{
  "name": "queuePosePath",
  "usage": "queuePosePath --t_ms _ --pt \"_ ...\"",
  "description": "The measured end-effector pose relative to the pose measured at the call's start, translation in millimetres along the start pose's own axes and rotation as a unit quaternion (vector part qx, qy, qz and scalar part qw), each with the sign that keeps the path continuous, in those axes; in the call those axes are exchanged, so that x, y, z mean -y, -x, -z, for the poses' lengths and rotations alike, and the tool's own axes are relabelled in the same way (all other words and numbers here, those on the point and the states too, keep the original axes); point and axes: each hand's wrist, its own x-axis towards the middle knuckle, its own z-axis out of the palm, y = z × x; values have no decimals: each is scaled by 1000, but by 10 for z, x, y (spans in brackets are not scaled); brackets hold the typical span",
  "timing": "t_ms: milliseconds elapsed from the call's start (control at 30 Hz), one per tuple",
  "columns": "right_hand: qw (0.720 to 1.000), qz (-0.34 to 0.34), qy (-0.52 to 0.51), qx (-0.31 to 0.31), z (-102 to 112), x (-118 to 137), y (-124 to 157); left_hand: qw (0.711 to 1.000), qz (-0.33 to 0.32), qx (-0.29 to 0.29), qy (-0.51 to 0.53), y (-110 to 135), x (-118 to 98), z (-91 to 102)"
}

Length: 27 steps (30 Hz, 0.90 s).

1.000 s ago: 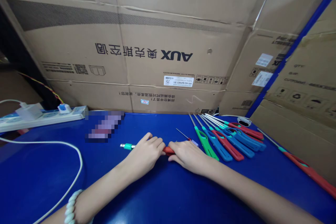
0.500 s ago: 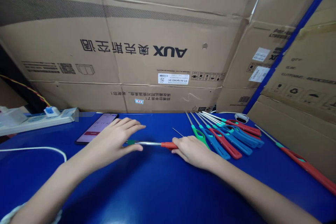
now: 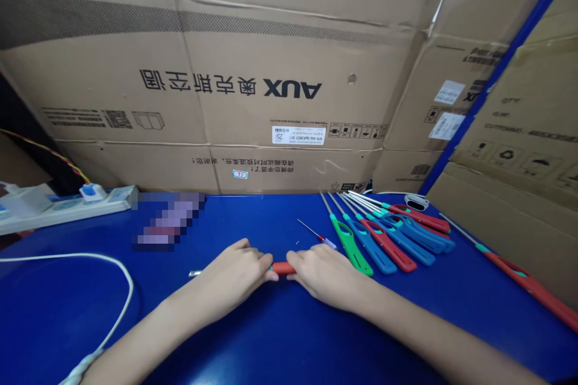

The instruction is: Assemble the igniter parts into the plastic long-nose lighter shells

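Observation:
Between my two hands a red long-nosed lighter (image 3: 282, 268) lies crosswise, low over the blue table. My left hand (image 3: 241, 271) is closed around its metal tube and green collar; the metal tip sticks out to the left of the wrist. My right hand (image 3: 323, 274) grips the red handle, most of which the fingers hide. Just beyond my right hand is a small screwdriver (image 3: 326, 242) with a red and clear handle. To its right several lighters (image 3: 361, 246) with green, blue and red handles lie fanned out.
One more red lighter (image 3: 519, 277) lies apart at the right edge. A dark wristband-like device (image 3: 416, 202) sits at the back. On the left are a power strip (image 3: 67, 210), a white cable (image 3: 121, 271) and a blurred-out phone (image 3: 169, 222). Cardboard (image 3: 235, 42) walls the back and right.
My left hand was open beside the tube; it has moved right and closed on the lighter near the handle. The lighter has come nearer me, uncovering the screwdriver handle.

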Motion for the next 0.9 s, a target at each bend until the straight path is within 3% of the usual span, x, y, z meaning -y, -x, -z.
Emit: queuePosePath --t_ms 200,400,567,633,733,900 --pt "999 -28 -36 -16 20 -142 17 996 5 -87 -16 47 132 120" --pt "999 -15 16 -28 17 -136 11 998 31 -25 54 80 111 149" --pt "987 42 121 -98 -52 -30 10 991 46 40 118 101 48 124" --pt "983 42 140 -109 -72 1 15 993 44 42 99 79 29 80" --pt "990 24 123 -66 -92 4 27 999 31 13 23 21 -9 -36" --pt "999 0 27 -17 -94 -57 57 992 -13 -74 -102 -43 -77 -171"
